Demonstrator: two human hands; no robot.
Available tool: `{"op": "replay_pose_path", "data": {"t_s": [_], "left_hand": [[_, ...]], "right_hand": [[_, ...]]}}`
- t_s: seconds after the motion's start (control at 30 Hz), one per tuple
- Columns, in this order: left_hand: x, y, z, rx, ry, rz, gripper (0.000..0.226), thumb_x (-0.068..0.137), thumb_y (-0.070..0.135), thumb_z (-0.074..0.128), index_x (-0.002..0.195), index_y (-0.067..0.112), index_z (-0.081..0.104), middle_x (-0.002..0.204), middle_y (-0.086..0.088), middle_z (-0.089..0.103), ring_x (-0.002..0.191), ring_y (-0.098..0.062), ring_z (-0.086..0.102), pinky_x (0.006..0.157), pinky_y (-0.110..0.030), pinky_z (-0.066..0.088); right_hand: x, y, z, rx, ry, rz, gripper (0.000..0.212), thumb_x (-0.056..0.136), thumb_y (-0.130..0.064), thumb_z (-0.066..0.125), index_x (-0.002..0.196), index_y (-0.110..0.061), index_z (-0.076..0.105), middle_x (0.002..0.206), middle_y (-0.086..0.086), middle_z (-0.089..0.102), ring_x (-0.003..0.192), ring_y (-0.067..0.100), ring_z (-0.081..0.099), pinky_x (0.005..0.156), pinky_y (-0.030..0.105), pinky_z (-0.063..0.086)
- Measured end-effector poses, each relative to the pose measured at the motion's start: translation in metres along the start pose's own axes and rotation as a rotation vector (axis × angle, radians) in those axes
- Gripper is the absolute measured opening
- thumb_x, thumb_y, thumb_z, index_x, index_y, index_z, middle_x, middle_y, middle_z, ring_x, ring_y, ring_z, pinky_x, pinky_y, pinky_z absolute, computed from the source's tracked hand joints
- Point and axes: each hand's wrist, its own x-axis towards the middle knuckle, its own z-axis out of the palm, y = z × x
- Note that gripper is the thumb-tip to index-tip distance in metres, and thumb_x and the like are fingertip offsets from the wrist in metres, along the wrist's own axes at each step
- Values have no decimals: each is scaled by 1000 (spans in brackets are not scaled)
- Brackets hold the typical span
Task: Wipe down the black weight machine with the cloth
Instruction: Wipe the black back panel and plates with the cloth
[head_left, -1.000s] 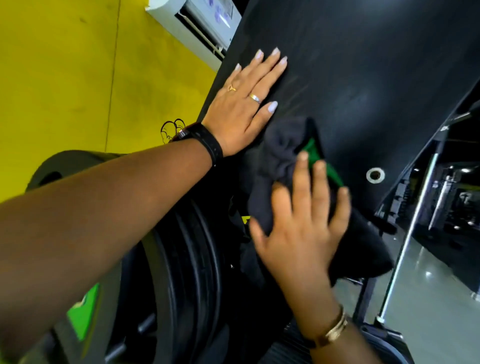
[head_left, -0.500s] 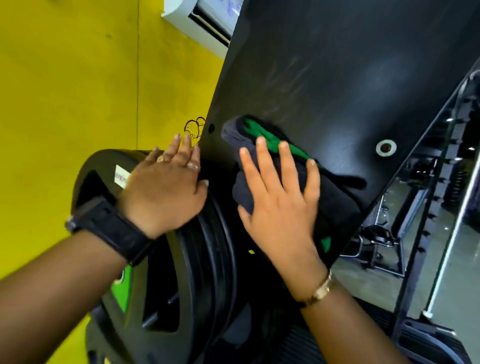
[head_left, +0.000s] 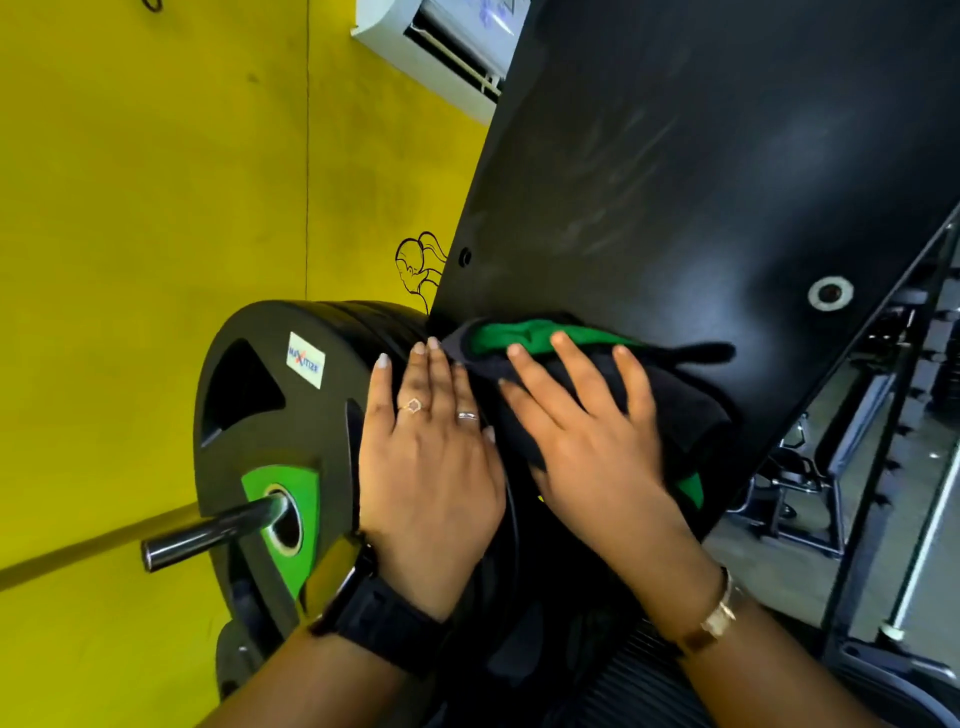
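Right hand (head_left: 587, 441) pressed the cloth (head_left: 675, 410) to the machine (head_left: 701, 171) at its lower edge, fingers (head_left: 571, 369) spread, not pinching, so it might slide off; left hand (head_left: 426, 467) lay on plates (head_left: 260, 415), fingers together.

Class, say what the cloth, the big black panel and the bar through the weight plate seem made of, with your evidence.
Cloth: soft fabric, black with green, matte; it bunches in folds.
Panel: likely painted or coated metal, possibly plastic; smooth, semi-gloss, with soft glare and smears.
Bar: polished metal, probably steel; bright mirror-like highlights.
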Motion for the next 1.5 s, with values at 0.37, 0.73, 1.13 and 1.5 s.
{"op": "replay_pose_path", "data": {"t_s": [0.37, 0.73, 1.13, 1.5], "left_hand": [[-6, 5, 7, 33, 73, -2, 62, 88, 31, 34, 134, -7, 50, 141, -23, 50, 133, -32, 46, 115, -48, 18], [-7, 4, 6, 78, 89, -9, 62, 91, 31, 32, 140, -4, 46, 145, -21, 46, 137, -30, 42, 116, -47, 16], [-10, 7, 4, 163, 81, -1, 61, 96, 32, 23, 146, -1, 36, 151, -18, 38, 142, -27, 34, 117, -46, 11], [-14, 5, 6, 76, 87, 35, 60, 95, 30, 30, 142, -4, 41, 148, -21, 41, 140, -30, 37, 117, -47, 12]], "right_hand": [[121, 8, -4, 10, -228, -146, 61, 87, -43, 60, 143, -26, 43, 156, -2, 31, 146, 28, 17, 115, 54, -1], [36, 7, 10, -170, 55, -10, 71, 77, -45, 52, 143, -21, 45, 153, 5, 37, 138, 31, 37, 109, 54, 14], [-116, -57, 22, -186, -22, 341, 53, 98, -44, 30, 148, -25, 34, 159, 0, 22, 142, 26, 25, 109, 51, 11], [-5, 5, -2, -199, 258, 560, 61, 89, -52, 46, 146, -30, 40, 154, -2, 36, 140, 26, 35, 107, 52, 18]]}}
